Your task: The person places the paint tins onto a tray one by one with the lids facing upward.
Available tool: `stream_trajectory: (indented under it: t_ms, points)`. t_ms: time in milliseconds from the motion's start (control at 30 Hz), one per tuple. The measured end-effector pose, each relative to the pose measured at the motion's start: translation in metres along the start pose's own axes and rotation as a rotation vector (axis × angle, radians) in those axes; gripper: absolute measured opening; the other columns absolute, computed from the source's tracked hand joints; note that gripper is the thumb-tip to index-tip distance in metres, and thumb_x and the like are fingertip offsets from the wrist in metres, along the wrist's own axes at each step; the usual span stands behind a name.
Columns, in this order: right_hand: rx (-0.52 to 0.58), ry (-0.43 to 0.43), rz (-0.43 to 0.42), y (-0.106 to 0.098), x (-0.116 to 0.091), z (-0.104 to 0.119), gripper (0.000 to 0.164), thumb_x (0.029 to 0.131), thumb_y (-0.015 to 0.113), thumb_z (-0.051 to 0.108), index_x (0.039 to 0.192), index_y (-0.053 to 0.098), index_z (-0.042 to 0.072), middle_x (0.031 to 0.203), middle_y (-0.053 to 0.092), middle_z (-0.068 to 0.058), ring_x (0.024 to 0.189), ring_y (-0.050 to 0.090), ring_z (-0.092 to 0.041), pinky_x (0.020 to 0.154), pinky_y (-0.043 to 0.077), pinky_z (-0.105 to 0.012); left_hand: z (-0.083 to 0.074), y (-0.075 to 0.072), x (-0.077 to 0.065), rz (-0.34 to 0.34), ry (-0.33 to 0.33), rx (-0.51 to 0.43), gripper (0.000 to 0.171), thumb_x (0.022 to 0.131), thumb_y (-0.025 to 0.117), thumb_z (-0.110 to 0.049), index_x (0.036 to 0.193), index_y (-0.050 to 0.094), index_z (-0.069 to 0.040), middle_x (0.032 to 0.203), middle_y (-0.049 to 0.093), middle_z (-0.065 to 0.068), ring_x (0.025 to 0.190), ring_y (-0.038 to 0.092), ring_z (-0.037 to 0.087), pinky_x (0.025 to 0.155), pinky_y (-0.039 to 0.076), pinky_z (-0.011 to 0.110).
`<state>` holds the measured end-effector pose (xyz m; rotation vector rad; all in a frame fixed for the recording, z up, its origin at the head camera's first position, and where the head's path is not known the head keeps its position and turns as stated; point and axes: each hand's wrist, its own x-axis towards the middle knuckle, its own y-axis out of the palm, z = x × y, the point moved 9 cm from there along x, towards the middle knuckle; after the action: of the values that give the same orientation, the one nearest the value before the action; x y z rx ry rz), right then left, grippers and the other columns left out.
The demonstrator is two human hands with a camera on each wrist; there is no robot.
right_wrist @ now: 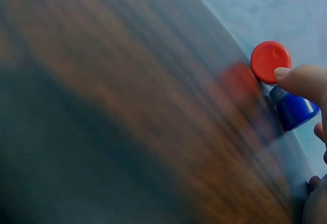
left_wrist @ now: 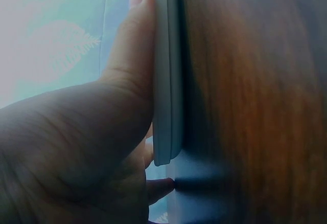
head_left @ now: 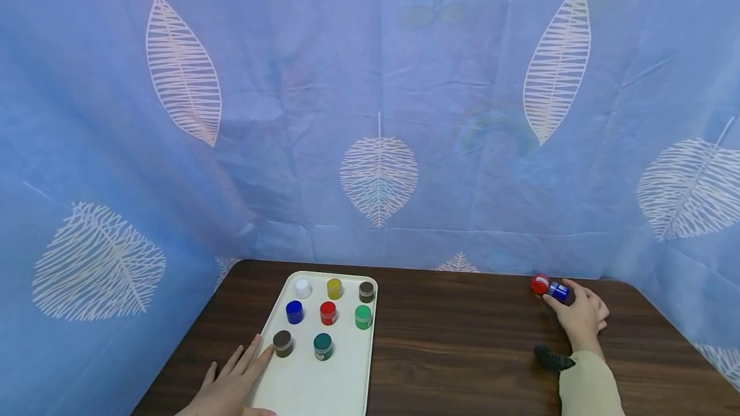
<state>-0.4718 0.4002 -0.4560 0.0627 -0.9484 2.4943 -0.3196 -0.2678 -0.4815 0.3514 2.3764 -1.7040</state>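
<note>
My left hand rests on the left edge of a white tray, fingers spread, a fingertip beside a brown paint jar. In the left wrist view the thumb lies along the tray's side. At the table's far right, my right hand holds a small blue paint jar between thumb and index finger. This jar is tilted. Against it sits a red paint jar, whose round red face is near my thumb tip in the right wrist view.
The tray also holds white, yellow, dark brown, blue, red, green and dark green jars. A black strap-like object is by my right wrist. A blue leaf-patterned curtain hangs behind the table.
</note>
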Motion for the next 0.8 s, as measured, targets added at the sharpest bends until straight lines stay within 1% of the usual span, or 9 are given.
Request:
stream_trajectory:
  t_ms: [167, 333, 633, 800]
  points:
    - [-0.068, 0.010, 0.059, 0.0020, 0.0030, 0.0006, 0.072, 0.096, 0.059, 0.040, 0.148, 0.031, -0.003, 0.148, 0.011, -0.042, 0.138, -0.001, -0.058, 0.101, 0.006, -0.074, -0.0015, -0.0011, -0.0006, -0.004, 0.007, 0.009, 0.117, 0.061, 0.070, -0.076, 0.152, 0.032, -0.014, 0.162, 0.016, 0.020, 0.141, 0.022, 0.057, 0.097, 0.009, 0.086]
    - [-0.112, 0.018, 0.093, 0.0032, 0.0038, 0.0005, 0.071, 0.097, 0.057, 0.039, 0.147, 0.030, -0.003, 0.147, 0.012, -0.043, 0.136, 0.001, -0.061, 0.100, 0.007, -0.074, -0.0022, -0.0006, -0.0005, -0.002, 0.013, 0.010, 0.116, 0.062, 0.070, -0.076, 0.152, 0.032, -0.013, 0.162, 0.016, 0.020, 0.140, 0.022, 0.057, 0.097, 0.009, 0.086]
    - [-0.084, 0.036, 0.076, 0.0036, 0.0054, -0.0053, 0.065, 0.097, 0.056, 0.040, 0.138, 0.037, -0.005, 0.146, 0.013, -0.042, 0.135, 0.003, -0.060, 0.101, 0.008, -0.074, 0.0005, 0.0018, -0.0001, -0.012, 0.019, 0.041, 0.116, 0.063, 0.068, -0.078, 0.152, 0.030, -0.013, 0.162, 0.016, 0.019, 0.140, 0.024, 0.056, 0.097, 0.011, 0.086]
    - [-0.072, 0.022, 0.070, 0.0042, 0.0073, -0.0027, 0.062, 0.095, 0.059, 0.039, 0.133, 0.040, -0.007, 0.146, 0.014, -0.042, 0.135, 0.003, -0.060, 0.100, 0.008, -0.074, 0.0017, 0.0011, -0.0006, -0.018, 0.025, 0.025, 0.117, 0.063, 0.069, -0.077, 0.152, 0.029, -0.013, 0.162, 0.015, 0.020, 0.141, 0.023, 0.056, 0.097, 0.010, 0.086]
